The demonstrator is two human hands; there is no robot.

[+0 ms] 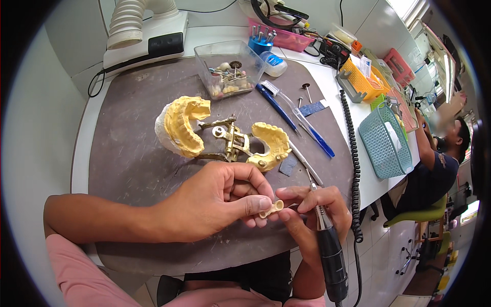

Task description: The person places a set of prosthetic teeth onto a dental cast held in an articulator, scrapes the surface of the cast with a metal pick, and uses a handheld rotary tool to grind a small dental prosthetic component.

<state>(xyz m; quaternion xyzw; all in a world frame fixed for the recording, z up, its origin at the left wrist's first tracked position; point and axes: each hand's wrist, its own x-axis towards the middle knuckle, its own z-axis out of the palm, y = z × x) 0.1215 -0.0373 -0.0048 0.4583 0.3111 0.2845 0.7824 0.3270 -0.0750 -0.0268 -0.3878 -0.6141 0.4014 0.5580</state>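
Between thumb and fingers, my left hand (217,202) pinches a small cream dental bridge (276,206), its hollow underside turned up. My right hand (327,204) is closed round a black and silver rotary handpiece (332,261), whose thin tip points away from me, apart from the bridge. The right thumb and fingertips are also at the bridge's right end. Just beyond my hands lies a brass articulator (234,138), opened flat. It carries a large yellow and white plaster jaw model (186,125) on the left and a smaller yellow jaw model (271,145) on the right.
A clear box (230,66) of burs and bits stands behind the models. A toothbrush (291,102), a blue pen (276,106) and abrasive paper (288,165) lie to the right. A coiled cord (349,153) hangs near a teal basket (386,140). Another person (440,163) sits far right.
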